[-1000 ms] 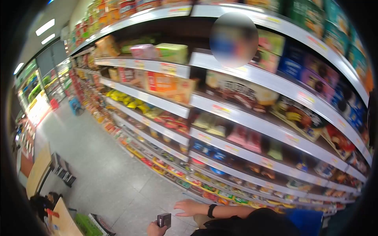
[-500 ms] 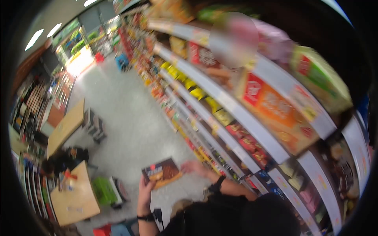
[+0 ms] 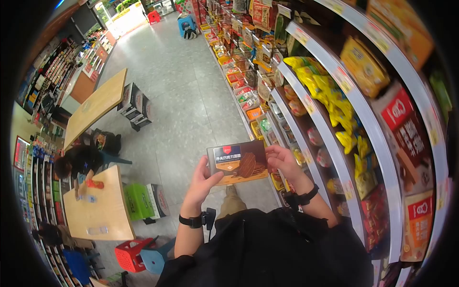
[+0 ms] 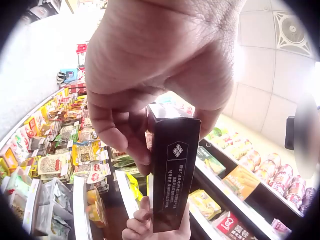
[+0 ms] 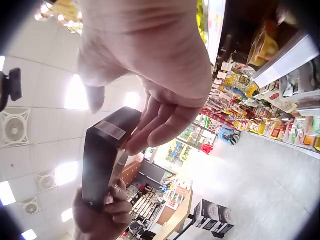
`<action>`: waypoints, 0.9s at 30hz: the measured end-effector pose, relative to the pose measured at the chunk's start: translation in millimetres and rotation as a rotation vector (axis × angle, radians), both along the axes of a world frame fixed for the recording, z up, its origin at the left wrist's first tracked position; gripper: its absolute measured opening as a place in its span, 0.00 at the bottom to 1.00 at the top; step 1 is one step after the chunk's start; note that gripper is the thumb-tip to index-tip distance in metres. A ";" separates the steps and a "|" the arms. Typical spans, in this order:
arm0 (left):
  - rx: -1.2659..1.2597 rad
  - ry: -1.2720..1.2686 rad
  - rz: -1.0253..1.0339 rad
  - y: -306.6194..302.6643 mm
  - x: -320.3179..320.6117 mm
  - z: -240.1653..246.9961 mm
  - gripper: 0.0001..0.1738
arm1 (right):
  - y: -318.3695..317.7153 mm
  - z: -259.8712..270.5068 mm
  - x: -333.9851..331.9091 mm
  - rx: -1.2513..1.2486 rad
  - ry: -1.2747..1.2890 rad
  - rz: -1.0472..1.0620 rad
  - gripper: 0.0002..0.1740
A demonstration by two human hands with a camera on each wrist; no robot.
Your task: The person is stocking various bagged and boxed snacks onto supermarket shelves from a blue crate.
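A flat dark box of chocolate biscuits (image 3: 239, 161) is held level before my body, its printed front facing up in the head view. My left hand (image 3: 203, 184) grips its left end, thumb on the front and fingers behind. At the other end, my right hand (image 3: 287, 165) touches the box. In the right wrist view, the right fingers (image 5: 155, 125) lie along the back of the box (image 5: 102, 155), while the thumb stands off it. The left wrist view shows the narrow dark side of the box (image 4: 172, 175) with small print, below the left hand (image 4: 160, 60).
Shelves of packaged snacks (image 3: 354, 91) rise close on my right. A grey floor aisle (image 3: 177, 91) runs ahead to a bright doorway. On the left stand wooden tables (image 3: 98, 205), a seated person (image 3: 81, 162), a red stool (image 3: 129, 256) and a green crate (image 3: 138, 201).
My view has swung left and down from the shelves to the aisle. The box has turned from edge-on to front-up in my left hand, and my right hand has come to its right end.
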State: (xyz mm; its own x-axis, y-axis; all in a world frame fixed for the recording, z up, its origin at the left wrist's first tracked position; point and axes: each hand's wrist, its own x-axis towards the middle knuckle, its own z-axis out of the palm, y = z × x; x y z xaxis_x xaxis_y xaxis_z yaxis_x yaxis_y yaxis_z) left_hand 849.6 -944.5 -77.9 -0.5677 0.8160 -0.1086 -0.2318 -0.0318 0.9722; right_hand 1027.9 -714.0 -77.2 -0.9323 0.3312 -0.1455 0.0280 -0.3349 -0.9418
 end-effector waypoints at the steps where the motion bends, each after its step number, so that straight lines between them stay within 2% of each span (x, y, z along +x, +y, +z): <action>1: 0.033 -0.011 -0.071 35.1 -69.5 6.2 0.34 | 22.5 9.8 -59.8 0.072 -0.106 -0.097 0.22; 2: 0.053 -0.042 -0.030 24.5 -77.8 26.8 0.34 | 26.1 16.3 -77.2 0.065 -0.073 -0.045 0.25; 3: 0.100 -0.072 -0.032 37.1 -93.7 36.1 0.34 | 35.8 16.4 -91.3 0.092 -0.075 -0.089 0.25; 4: 0.039 0.301 -0.150 65.7 -142.9 33.0 0.35 | 53.0 14.5 -107.9 0.238 -0.002 -0.197 0.26; 5: 0.034 0.282 -0.088 60.7 -152.1 32.3 0.32 | 45.3 10.6 -125.5 0.340 0.082 -0.217 0.27; 6: -0.010 0.550 -0.076 63.0 -154.4 38.4 0.33 | 38.7 29.6 -117.5 0.570 0.099 -0.290 0.27; 7: -0.036 0.805 -0.094 107.3 -206.4 52.6 0.34 | 64.3 58.7 -150.2 0.799 0.076 -0.389 0.28; 8: -0.026 0.812 -0.089 95.4 -200.3 66.1 0.34 | 52.0 66.2 -148.5 0.788 0.072 -0.428 0.28; 10: 0.114 0.938 -0.057 154.3 -214.4 82.1 0.35 | 76.7 92.3 -148.8 1.086 0.113 -0.559 0.27; 12: 0.212 0.982 -0.041 172.6 -211.5 99.1 0.35 | 73.1 113.8 -141.0 1.337 0.183 -0.641 0.27; 13: 0.300 1.020 -0.056 212.5 -217.2 101.3 0.36 | 96.2 115.5 -138.4 1.337 0.163 -0.688 0.27; 15: 0.309 1.057 -0.074 226.4 -220.8 110.3 0.35 | 96.3 128.1 -133.8 1.672 0.173 -0.898 0.27; 16: 0.437 1.155 -0.040 268.6 -220.8 118.1 0.36 | 118.3 121.8 -127.8 1.776 0.177 -1.085 0.24; 17: 0.559 1.211 0.046 273.9 -213.3 125.4 0.36 | 116.0 126.8 -123.9 1.777 0.179 -1.089 0.24; 19: 0.619 1.298 0.028 310.8 -208.6 135.4 0.36 | 136.2 121.5 -123.5 1.852 0.179 -1.208 0.25; 21: 0.778 1.266 0.066 345.9 -199.4 149.0 0.35 | 152.9 119.8 -124.9 1.853 0.191 -1.317 0.27; 23: 0.820 1.233 -0.025 375.3 -199.4 148.3 0.35 | 166.5 116.1 -131.9 1.712 0.334 -1.567 0.28; 25: 0.952 0.927 -0.106 411.7 -201.4 147.1 0.34 | 177.7 131.3 -130.0 1.746 0.323 -1.607 0.26; 27: 0.960 0.994 -0.178 435.1 -204.9 158.6 0.33 | 186.4 142.2 -128.4 1.793 0.172 -1.502 0.20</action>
